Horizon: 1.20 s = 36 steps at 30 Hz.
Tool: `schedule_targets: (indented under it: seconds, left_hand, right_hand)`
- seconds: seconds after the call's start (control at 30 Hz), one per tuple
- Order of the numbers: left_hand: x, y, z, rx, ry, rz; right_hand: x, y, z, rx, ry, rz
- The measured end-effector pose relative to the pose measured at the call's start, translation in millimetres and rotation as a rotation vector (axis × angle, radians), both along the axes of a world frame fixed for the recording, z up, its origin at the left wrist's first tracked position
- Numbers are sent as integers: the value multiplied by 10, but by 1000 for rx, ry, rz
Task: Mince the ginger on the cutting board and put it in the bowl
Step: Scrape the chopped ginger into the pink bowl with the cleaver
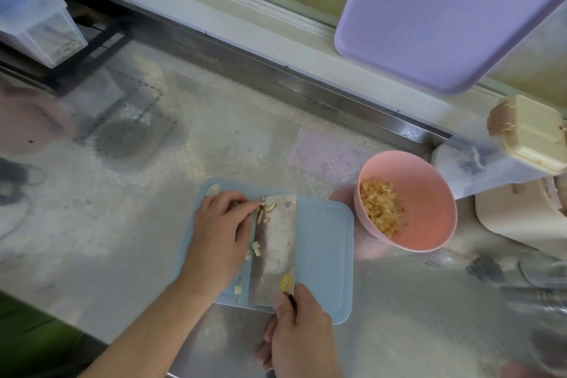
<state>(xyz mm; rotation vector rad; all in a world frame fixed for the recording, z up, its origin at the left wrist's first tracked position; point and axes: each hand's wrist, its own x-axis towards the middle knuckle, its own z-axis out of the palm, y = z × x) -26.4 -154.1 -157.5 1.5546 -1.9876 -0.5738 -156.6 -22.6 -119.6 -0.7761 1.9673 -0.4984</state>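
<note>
The right hand (299, 328) grips the cleaver (274, 250) on the blue cutting board (325, 255); the left hand (219, 235) pinches ginger pieces (265, 212) against the blade; the pink bowl (429, 190) just beside holds minced ginger (382, 209).

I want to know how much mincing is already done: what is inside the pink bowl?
The pink bowl holds a heap of small pale-yellow minced ginger against its left inner wall; the right side is bare. The bowl's floor beneath the heap is covered, so its depth cannot be seen.
</note>
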Motion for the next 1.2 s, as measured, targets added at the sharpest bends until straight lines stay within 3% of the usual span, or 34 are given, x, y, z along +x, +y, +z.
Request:
schedule_targets:
  seconds: [0.17, 0.3, 0.5, 1.0, 1.2]
  left_hand:
    - [93, 59, 83, 55, 116, 24]
    - [253, 166, 137, 96, 64, -12]
    - [523, 368, 282, 435, -48, -194]
    - [389, 464, 356, 378, -14, -144]
    - [469, 501, 331, 405, -91, -158]
  right_hand:
    - [-56, 29, -9, 13, 41, 22]
    - [-101, 66, -24, 33, 96, 75]
    - [-94, 63, 16, 49, 117, 123]
    - [-13, 104, 71, 84, 63, 91]
    - [23, 103, 104, 102, 56, 101]
